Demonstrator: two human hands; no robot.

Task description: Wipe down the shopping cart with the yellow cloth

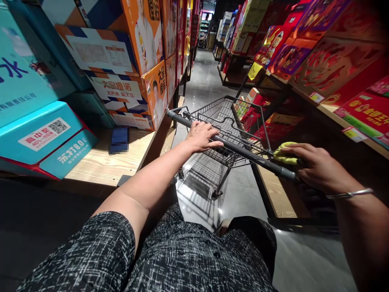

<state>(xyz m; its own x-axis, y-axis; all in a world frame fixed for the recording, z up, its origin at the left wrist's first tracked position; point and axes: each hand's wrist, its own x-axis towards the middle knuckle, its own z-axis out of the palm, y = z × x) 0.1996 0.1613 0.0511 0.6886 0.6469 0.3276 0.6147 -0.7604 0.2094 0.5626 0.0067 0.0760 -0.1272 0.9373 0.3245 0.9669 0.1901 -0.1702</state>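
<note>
A black wire shopping cart (226, 121) stands in a shop aisle in front of me, its basket holding nothing I can see. My left hand (202, 136) is wrapped over the dark handle bar (243, 151) near its left end. My right hand (316, 164) grips the bar's right end, with a yellow-green cloth (285, 154) pressed between its fingers and the bar. A thin bangle (349, 195) sits on my right wrist.
Stacked orange, white and teal cartons (121, 69) fill the wooden shelf (106, 162) on the left. Red gift boxes (334, 61) line the slanted shelves on the right. The grey glossy floor (206, 77) runs between them toward more shelving far ahead.
</note>
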